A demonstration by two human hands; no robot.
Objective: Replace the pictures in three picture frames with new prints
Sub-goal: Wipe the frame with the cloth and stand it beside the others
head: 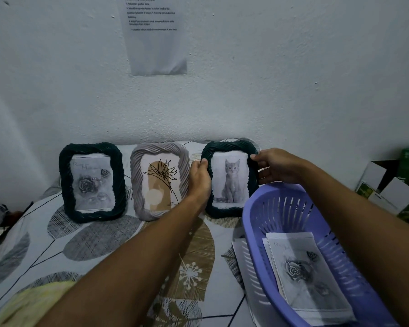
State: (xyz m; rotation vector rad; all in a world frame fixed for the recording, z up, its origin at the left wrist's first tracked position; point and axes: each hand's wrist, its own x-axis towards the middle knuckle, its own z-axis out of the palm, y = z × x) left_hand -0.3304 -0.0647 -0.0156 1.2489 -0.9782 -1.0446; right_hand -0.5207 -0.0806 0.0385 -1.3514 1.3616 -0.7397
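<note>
Dark green twisted frame (229, 178) with the kitten print, standing upright at the right end of a row of 3, gripped on both sides: left hand (200, 179) wrapped round its left edge, right hand (278, 165) pinching the upper right edge. Grey frame (159, 180) with a flower drawing in the middle, another green frame (92, 182) with a rose on the left. Purple basket (257, 223) just beside, holding rose prints (302, 270), all on a patterned sheet (104, 241)

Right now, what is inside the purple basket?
The purple basket holds a stack of prints, a rose picture on top. The sheets beneath are covered.
</note>
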